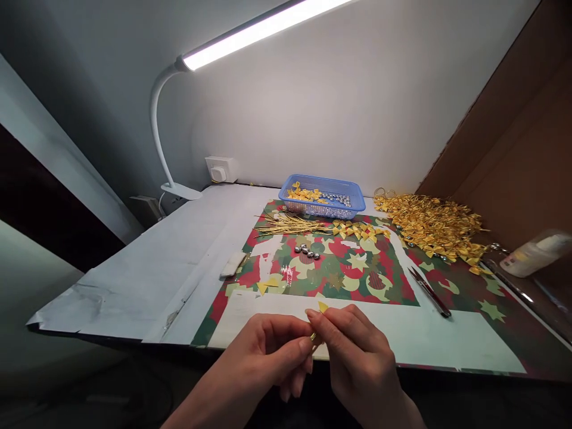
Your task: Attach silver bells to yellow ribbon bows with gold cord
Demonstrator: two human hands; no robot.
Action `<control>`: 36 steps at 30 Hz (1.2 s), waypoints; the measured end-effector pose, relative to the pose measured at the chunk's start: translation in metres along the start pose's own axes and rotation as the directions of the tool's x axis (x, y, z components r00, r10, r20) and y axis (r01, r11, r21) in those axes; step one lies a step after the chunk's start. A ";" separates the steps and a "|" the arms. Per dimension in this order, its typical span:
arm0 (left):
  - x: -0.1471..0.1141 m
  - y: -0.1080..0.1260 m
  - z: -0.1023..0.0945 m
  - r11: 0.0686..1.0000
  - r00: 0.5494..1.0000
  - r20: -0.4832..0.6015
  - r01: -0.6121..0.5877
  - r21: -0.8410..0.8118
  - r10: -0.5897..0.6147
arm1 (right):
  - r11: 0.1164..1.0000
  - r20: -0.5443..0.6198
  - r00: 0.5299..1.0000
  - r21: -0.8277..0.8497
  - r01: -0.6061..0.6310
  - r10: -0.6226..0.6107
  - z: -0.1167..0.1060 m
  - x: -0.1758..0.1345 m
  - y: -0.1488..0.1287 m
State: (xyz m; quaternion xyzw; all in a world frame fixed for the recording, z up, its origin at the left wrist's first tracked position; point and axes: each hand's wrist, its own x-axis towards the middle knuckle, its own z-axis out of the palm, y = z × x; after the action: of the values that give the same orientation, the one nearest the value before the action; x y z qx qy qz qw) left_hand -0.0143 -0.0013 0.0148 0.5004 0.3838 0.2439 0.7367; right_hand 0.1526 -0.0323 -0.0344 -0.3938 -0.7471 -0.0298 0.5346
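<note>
At the near edge of the table [134, 256], your left hand [277, 351] pinches a small gold strip [313, 337] between thumb and fingers, and your right hand [360, 348], just beside it, grips a yellow ribbon piece [322, 307] whose tip shows above your fingertips. Beyond your hands lie a yellow ribbon bow [268, 285] to the left and a slim pointed tool [429, 293] to the right, then small silver balls [306, 252], gold ties [290, 224] and finally the blue basket [322, 211].
</note>
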 end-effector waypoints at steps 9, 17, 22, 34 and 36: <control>-0.002 -0.002 -0.003 0.999 0.998 0.056 -0.036 0.028 0.034 | 0.997 0.012 0.999 -0.070 0.035 -0.034 0.001 -0.002 0.001; 0.001 -0.002 -0.003 0.999 1.000 0.011 0.016 0.052 -0.016 | 0.989 0.038 0.995 0.113 -0.091 0.088 -0.002 -0.007 0.002; 0.000 0.000 -0.003 0.995 0.994 -0.041 0.097 0.021 -0.097 | 0.593 0.338 0.773 0.500 -0.631 0.537 -0.017 -0.008 0.004; -0.004 -0.003 0.001 0.973 0.999 -0.029 -0.011 0.230 0.019 | 0.369 0.524 0.608 0.493 -0.788 0.596 -0.020 0.002 0.001; -0.005 -0.001 0.002 0.962 0.999 -0.031 -0.024 0.273 0.034 | 0.390 0.530 0.612 0.477 -0.788 0.588 -0.021 0.002 0.001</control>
State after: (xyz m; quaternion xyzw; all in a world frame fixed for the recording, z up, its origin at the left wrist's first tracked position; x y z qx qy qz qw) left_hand -0.0152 -0.0063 0.0158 0.5981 0.4194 0.2085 0.6503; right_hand 0.1692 -0.0402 -0.0238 -0.4478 -0.5343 0.5231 0.4903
